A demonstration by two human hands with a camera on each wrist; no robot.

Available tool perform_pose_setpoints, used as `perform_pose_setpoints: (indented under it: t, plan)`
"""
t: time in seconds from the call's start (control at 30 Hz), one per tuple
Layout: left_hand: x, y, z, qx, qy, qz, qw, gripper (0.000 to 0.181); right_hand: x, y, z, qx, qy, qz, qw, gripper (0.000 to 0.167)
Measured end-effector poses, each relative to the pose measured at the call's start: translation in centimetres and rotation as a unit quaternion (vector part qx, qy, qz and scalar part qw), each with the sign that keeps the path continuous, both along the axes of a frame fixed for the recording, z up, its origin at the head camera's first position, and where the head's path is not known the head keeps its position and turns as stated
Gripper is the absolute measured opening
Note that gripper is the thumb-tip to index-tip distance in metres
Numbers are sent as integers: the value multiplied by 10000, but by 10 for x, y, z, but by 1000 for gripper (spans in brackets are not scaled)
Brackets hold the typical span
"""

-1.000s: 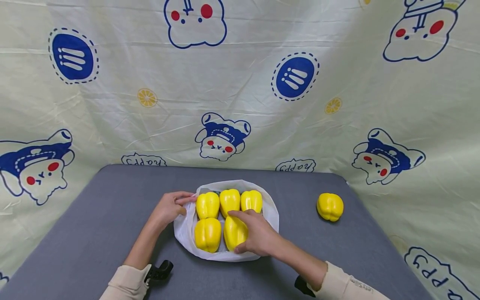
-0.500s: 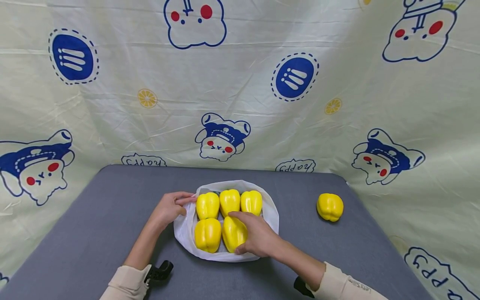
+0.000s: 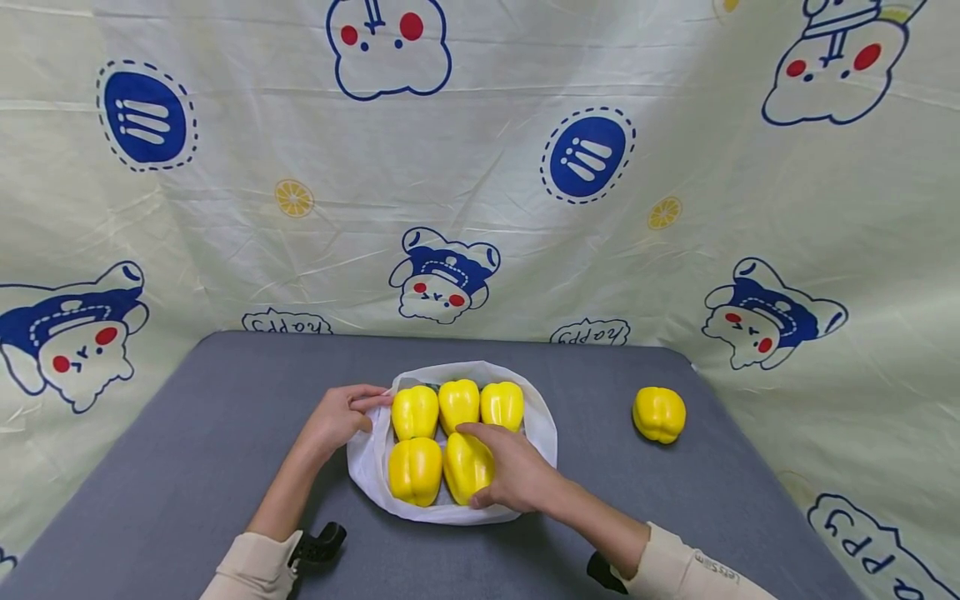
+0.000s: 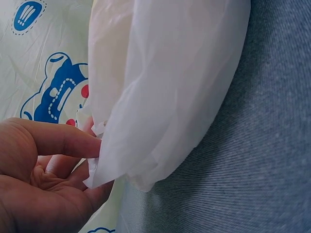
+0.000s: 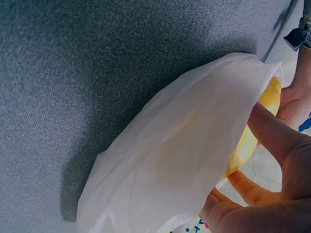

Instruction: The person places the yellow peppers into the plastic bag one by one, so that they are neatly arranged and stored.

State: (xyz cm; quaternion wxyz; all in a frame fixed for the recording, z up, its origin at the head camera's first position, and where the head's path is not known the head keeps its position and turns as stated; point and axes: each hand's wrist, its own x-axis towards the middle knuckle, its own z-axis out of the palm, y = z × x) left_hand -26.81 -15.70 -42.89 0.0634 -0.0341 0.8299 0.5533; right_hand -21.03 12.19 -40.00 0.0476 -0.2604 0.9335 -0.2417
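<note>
A white bag (image 3: 369, 462) stands on the table with its mouth rolled wide, holding several yellow bell peppers in two rows. My left hand (image 3: 337, 419) pinches the bag's left rim; in the left wrist view the thin white edge (image 4: 109, 160) lies between thumb and fingers. With thumb and fingers spread around it, my right hand (image 3: 521, 472) grips the front-right bell pepper (image 3: 465, 468) inside the bag. Beside that one sits another pepper (image 3: 415, 472), and behind stand more, such as the back-middle pepper (image 3: 458, 403). In the right wrist view the bag wall (image 5: 170, 145) hides most of the peppers.
One more yellow bell pepper (image 3: 659, 414) lies apart on the grey table (image 3: 187, 467), near its right edge. A pale curtain (image 3: 480, 183) with cartoon prints hangs behind and at both sides. Black bands sit on both wrists.
Gripped by my right hand, the front-right pepper has shifted slightly left, towards its neighbour. My left hand has kept its place at the rim.
</note>
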Motion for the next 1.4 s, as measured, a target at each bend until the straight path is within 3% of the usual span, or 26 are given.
perform_pose_setpoints:
  t: [0.33, 0.83, 1.4]
  plan:
    - [1, -1, 0, 153, 47, -45, 9999, 61, -3, 2, -1, -60, -298, -72, 9995, 88]
    - [1, 0, 0, 234, 26, -33, 9997, 60, -2, 2, -2, -128, -286, -78, 9995, 89]
    - [0, -1, -2, 34, 46, -34, 10000, 59, -2, 1, -2, -182, -254, -115, 9994, 89]
